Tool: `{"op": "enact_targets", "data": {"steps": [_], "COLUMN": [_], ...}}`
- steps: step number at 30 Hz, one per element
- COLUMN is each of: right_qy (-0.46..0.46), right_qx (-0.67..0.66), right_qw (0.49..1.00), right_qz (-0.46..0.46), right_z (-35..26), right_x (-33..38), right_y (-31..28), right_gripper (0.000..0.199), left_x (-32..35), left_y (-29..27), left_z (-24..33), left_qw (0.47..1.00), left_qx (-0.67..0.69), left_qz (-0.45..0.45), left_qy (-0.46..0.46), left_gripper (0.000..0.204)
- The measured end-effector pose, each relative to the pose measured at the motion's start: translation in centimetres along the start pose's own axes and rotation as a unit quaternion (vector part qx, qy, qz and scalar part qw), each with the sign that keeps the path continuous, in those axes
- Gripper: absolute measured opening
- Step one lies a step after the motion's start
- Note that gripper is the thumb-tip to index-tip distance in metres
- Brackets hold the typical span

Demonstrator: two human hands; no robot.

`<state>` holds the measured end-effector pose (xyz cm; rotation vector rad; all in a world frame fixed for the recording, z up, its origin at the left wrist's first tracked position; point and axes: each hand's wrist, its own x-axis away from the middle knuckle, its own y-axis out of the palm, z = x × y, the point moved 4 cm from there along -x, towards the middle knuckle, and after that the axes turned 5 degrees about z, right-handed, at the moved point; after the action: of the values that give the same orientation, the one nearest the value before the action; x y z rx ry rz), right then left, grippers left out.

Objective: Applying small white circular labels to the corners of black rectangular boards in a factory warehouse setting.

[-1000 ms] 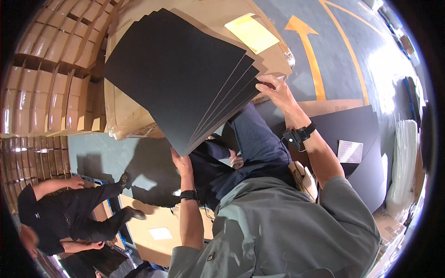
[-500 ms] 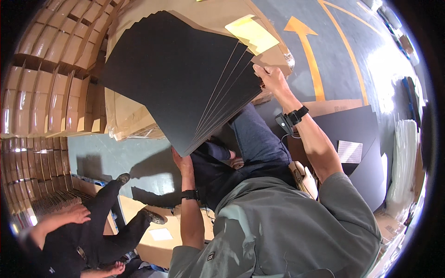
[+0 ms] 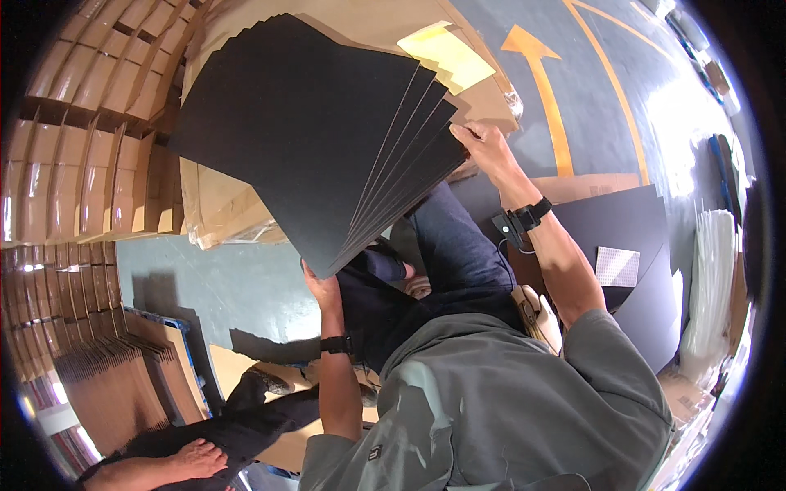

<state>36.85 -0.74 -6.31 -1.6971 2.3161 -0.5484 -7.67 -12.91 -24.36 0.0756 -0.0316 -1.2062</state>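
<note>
A fanned stack of black sheets (image 3: 303, 123) lies tilted across the cardboard-covered pile in front of me, its near corner reaching out over my legs. My right hand (image 3: 483, 146) grips the stack's right corner, thumb on top and the other fingers hidden beneath. At the near corner, my left hand (image 3: 322, 286) has its thumb at the edge and its fingers under the sheets. Several sheets are spread apart along the right side. Beyond that side, a yellow paper (image 3: 449, 59) rests on the cardboard (image 3: 221, 200).
Stacked brown cartons (image 3: 78, 172) rise at the left. Another person's hand (image 3: 201, 458) and dark-clothed legs are at lower left, near bundled flat cardboard (image 3: 115, 385). More black sheets (image 3: 618, 229) stand at my right, beside clear plastic wrap (image 3: 711, 286). A yellow arrow (image 3: 547, 98) marks the grey floor.
My right hand has moved slightly right with its corner, and the sheets are fanned a little wider. The other person at lower left has shifted down, uncovering the bundled cardboard.
</note>
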Motion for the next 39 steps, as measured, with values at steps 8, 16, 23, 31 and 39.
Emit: {"op": "enact_targets", "data": {"steps": [8, 16, 23, 31, 39], "right_qy": [0.083, -0.107, 0.025, -0.092, 0.043], "right_qx": [0.055, 0.004, 0.002, -0.040, -0.036], "right_qw": [0.995, 0.994, 1.000, 0.995, 0.998], "right_qz": [0.020, 0.023, -0.007, -0.001, -0.017], "right_z": [-1.2, 0.4, -0.3, -0.1, 0.8], "right_x": [-1.2, 1.2, 0.9, 3.5, 0.7], "right_y": [-0.4, -0.3, -0.4, -0.8, 0.0], "right_gripper": [0.044, 0.037, 0.031, 0.034, 0.034], "left_x": [0.0, 0.6, 0.1, 0.9, 0.5], "left_y": [-0.5, 1.6, 0.5, 0.7, 0.7], "left_z": [-0.3, 2.7, 1.8, 1.8, 1.8], "left_qw": [0.987, 0.986, 0.986, 0.986, 0.988], "left_qx": [-0.149, -0.139, -0.147, -0.151, -0.146], "left_qz": [0.046, 0.086, 0.074, 0.047, 0.039], "left_qy": [-0.050, 0.038, -0.017, -0.051, -0.028], "left_gripper": [0.037, 0.022, 0.026, 0.030, 0.028]}}
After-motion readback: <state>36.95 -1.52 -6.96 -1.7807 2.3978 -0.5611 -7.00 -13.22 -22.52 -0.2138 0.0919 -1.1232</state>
